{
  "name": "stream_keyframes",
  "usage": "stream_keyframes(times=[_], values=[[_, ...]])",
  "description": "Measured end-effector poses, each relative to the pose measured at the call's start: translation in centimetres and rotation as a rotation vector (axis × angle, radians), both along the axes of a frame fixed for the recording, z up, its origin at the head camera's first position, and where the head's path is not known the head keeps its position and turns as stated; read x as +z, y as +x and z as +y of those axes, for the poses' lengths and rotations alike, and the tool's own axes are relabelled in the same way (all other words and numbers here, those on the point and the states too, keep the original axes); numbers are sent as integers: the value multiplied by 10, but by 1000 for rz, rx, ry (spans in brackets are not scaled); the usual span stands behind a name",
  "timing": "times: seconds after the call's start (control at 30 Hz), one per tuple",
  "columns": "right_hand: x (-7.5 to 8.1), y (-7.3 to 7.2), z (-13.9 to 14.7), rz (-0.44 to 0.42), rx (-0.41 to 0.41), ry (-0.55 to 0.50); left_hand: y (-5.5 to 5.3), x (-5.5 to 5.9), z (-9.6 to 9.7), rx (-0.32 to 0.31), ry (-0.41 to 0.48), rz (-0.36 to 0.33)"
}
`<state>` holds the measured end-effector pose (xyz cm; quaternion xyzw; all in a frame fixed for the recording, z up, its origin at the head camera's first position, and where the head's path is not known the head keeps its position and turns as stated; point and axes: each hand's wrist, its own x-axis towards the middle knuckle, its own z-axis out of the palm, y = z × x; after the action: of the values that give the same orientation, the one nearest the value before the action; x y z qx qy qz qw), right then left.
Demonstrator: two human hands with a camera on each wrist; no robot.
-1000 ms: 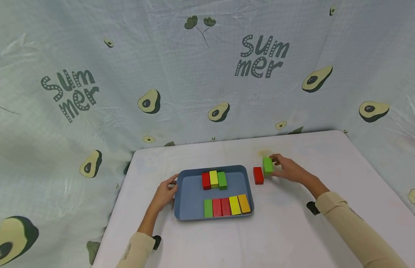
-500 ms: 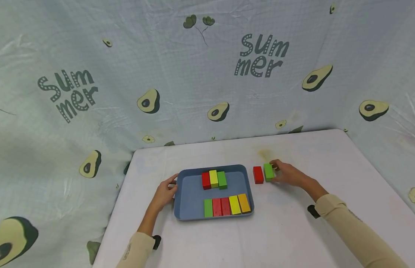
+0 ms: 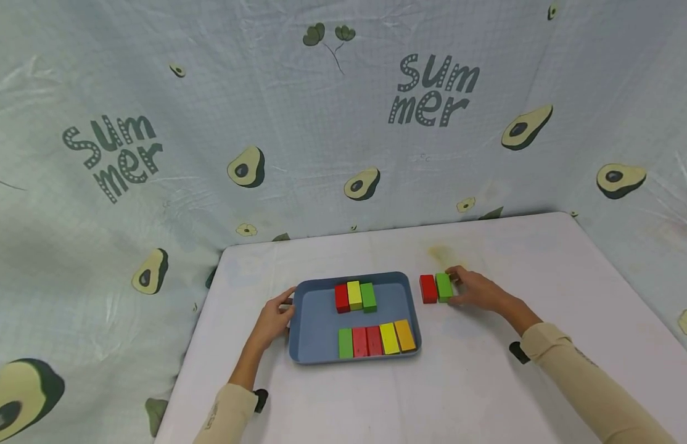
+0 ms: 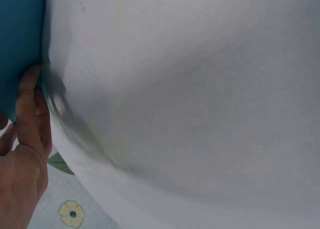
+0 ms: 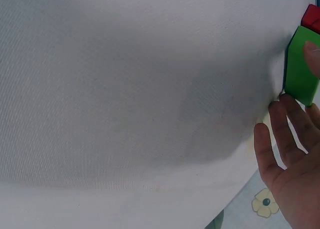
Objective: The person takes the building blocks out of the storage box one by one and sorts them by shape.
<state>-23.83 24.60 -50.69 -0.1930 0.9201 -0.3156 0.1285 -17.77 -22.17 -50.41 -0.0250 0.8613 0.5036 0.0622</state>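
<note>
Partly curled hand [image 3: 478, 290] round green block [image 3: 443, 287]

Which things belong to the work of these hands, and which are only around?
Likely in work:
green block, pinched by the right hand
red block beside it
tray, touched by the left hand
eight blocks in the tray

Only around:
printed backdrop
stain on the tabletop

Head cam's set well back, facing fwd & down over table [image 3: 388, 401] to printed cloth [image 3: 299, 111]. L wrist cam's close over table, sharing L hand [image 4: 25, 164] & tray [image 3: 316, 320] w/ head view; R wrist cam, likewise close, shares R hand [image 5: 302, 179] & green block [image 5: 299, 61].
</note>
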Motion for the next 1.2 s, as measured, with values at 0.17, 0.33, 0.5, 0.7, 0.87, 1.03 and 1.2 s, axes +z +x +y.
stream_keyframes(times=[0.17, 0.33, 0.5, 0.7, 0.87, 1.03, 1.2], values=[[-3, 1, 0, 3, -3, 11, 1, -3, -1, 0, 9, -6], [-4, 1, 0, 8, -3, 23, 1, -4, -2, -7, 7, 0], [-4, 2, 0, 3, 4, 20, 2, -1, -1, -10, 0, 7], [-3, 4, 1, 11, 3, 15, 3, 0, -1, -16, 7, 8], [2, 4, 1, 57, -23, 16, 3, 1, 0, -25, 16, 17], [14, 1, -2, 83, -32, -35, 3, 2, 0, -20, -2, 19], [21, -4, -11, 93, -9, -50, 1, 1, -1, -16, -11, 23]])
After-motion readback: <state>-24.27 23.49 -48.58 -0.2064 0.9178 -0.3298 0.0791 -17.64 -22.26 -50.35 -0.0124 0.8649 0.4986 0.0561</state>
